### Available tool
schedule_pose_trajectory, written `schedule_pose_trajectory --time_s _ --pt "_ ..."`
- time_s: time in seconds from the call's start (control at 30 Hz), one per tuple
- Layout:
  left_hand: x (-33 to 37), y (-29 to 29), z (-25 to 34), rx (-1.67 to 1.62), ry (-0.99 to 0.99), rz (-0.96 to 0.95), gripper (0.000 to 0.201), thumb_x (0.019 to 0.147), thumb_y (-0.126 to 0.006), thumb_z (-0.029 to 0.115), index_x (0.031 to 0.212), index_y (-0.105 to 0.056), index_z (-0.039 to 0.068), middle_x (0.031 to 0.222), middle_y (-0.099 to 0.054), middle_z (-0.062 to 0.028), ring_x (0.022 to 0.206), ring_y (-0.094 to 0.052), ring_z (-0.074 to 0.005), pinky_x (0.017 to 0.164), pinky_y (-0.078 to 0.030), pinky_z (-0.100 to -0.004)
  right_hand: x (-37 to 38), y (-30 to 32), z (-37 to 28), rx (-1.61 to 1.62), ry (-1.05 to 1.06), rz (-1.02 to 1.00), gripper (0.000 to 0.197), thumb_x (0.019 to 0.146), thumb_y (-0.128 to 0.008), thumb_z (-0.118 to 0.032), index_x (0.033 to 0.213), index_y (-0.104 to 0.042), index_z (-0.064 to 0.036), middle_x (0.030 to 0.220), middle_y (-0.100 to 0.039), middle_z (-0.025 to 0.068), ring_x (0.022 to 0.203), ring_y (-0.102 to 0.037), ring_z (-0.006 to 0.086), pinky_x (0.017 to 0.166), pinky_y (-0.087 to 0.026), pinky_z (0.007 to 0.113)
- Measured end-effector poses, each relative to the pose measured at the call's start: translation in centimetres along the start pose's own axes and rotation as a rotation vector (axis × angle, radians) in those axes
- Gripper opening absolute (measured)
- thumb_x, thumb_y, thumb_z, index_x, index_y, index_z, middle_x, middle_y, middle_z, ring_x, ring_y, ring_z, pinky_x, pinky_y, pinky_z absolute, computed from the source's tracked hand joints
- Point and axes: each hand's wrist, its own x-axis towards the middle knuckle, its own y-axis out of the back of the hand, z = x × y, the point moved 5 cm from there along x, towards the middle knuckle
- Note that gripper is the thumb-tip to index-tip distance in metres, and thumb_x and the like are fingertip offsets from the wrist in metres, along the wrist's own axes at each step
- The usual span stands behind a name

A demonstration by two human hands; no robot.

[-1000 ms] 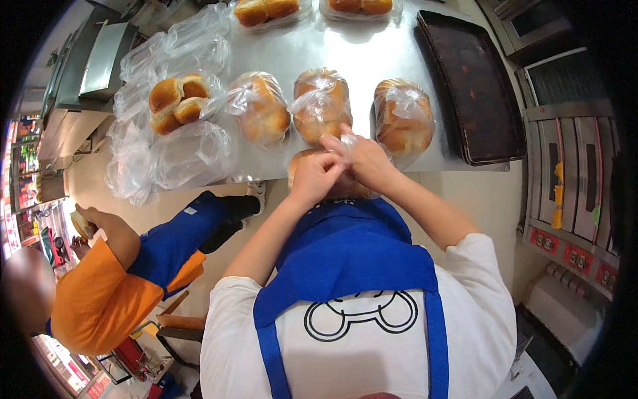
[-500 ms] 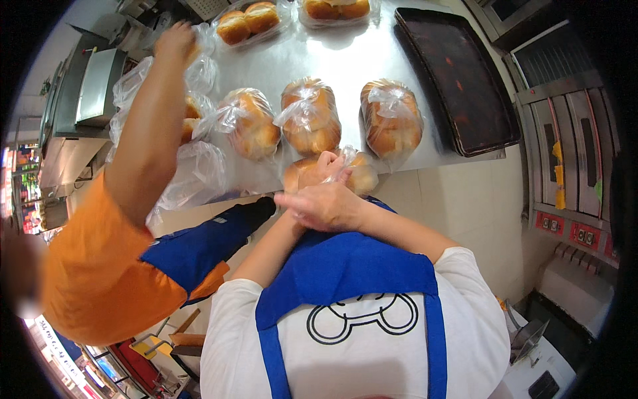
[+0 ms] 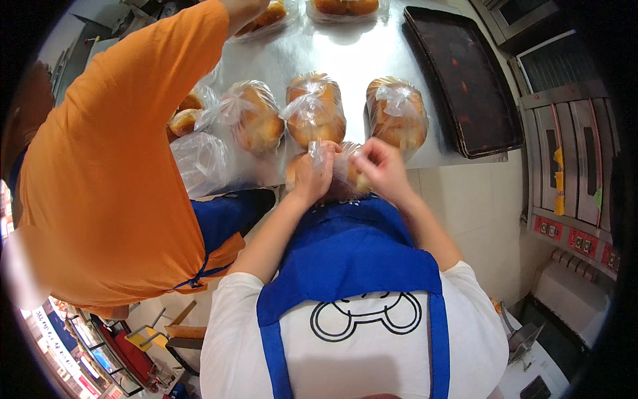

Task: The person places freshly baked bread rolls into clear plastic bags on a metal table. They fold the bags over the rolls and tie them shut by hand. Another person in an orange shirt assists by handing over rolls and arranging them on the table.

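A bread loaf in a clear plastic bag [image 3: 348, 174] lies at the table's near edge, right in front of my apron. My left hand [image 3: 315, 174] is closed on the gathered film at the left of this bag, and a piece of plastic stands up above its fingers. At the bag's right side my right hand [image 3: 385, 171] has its fingertips pinched together on the film; the fingers partly hide what they grip. Just beyond my hands sit a bagged loaf [image 3: 314, 110] with a knotted top and another bagged loaf [image 3: 397, 116] farther right.
On the metal table [image 3: 352, 50] a third bagged loaf [image 3: 256, 120] stands left, beside loose plastic bags [image 3: 199, 163]. A dark baking tray [image 3: 465, 83] lies at the right. A co-worker in an orange shirt [image 3: 126, 159] leans in close on my left. Ovens [image 3: 571, 153] stand far right.
My crossed hands have come apart, the right one moving to the bag's right side. The co-worker has leaned forward over the table, the orange sleeve now covering more of its left side.
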Motion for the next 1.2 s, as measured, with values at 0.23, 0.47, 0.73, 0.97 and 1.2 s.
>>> schedule_pose_trajectory --time_s 0.23,0.47,0.73,0.97,1.2 --pt "1.6 -0.7 -4.5 -0.383 0.293 -0.657 0.033 0.099 -0.048 0.037 0.099 -0.062 0.008 0.089 -0.065 -0.0053 0.073 -0.062 -0.0164 0.06 -0.049 -0.0362 -5.0 -4.6 3.0 -0.461 0.17 -0.509 0.021 0.081 -0.071 -0.022 0.076 -0.061 -0.0045 0.073 -0.064 0.0143 0.069 -0.063 0.0333 0.065 -0.051 0.042" --pt "-0.3 2.1 1.3 0.394 -0.397 -0.104 0.012 0.076 -0.062 0.02 0.075 -0.061 0.008 0.074 -0.061 -0.0105 0.07 -0.063 -0.0313 0.064 -0.049 -0.0444 -0.1 -0.5 1.1 -0.264 0.178 -0.22 0.016 0.083 -0.068 -0.015 0.093 -0.062 -0.0037 0.079 -0.066 0.0085 0.073 -0.065 0.0178 0.067 -0.052 0.034" --pt "-2.2 2.7 2.1 0.591 -0.689 0.222 0.01 0.076 -0.057 0.023 0.073 -0.053 0.015 0.072 -0.052 -0.0004 0.064 -0.059 -0.0162 0.05 -0.044 -0.0325 6.2 -2.5 4.2 -0.264 -0.02 -0.472 0.015 0.091 -0.059 -0.011 0.099 -0.064 0.0009 0.078 -0.067 0.0045 0.073 -0.06 0.0083 0.065 -0.049 0.024" --pt "-4.5 2.9 0.9 0.648 -0.584 0.42 0.009 0.077 -0.057 0.02 0.074 -0.051 0.014 0.07 -0.049 -0.0012 0.059 -0.058 -0.0172 0.048 -0.045 -0.0326 6.1 -6.0 4.4 -0.09 -0.111 -0.827 0.019 0.089 -0.057 -0.003 0.108 -0.059 -0.0007 0.081 -0.063 0.0011 0.066 -0.057 0.0077 0.056 -0.045 0.022" --pt "-6.9 3.6 1.4 0.642 -0.379 0.582 0.007 0.077 -0.057 0.018 0.075 -0.052 0.014 0.076 -0.051 -0.0007 0.068 -0.059 -0.0173 0.055 -0.048 -0.032 8.4 -6.3 -0.7 -0.205 0.345 -0.542 0.008 0.084 -0.055 0.0 0.089 -0.062 -0.0002 0.078 -0.063 0.0102 0.069 -0.06 0.0165 0.066 -0.049 0.031"
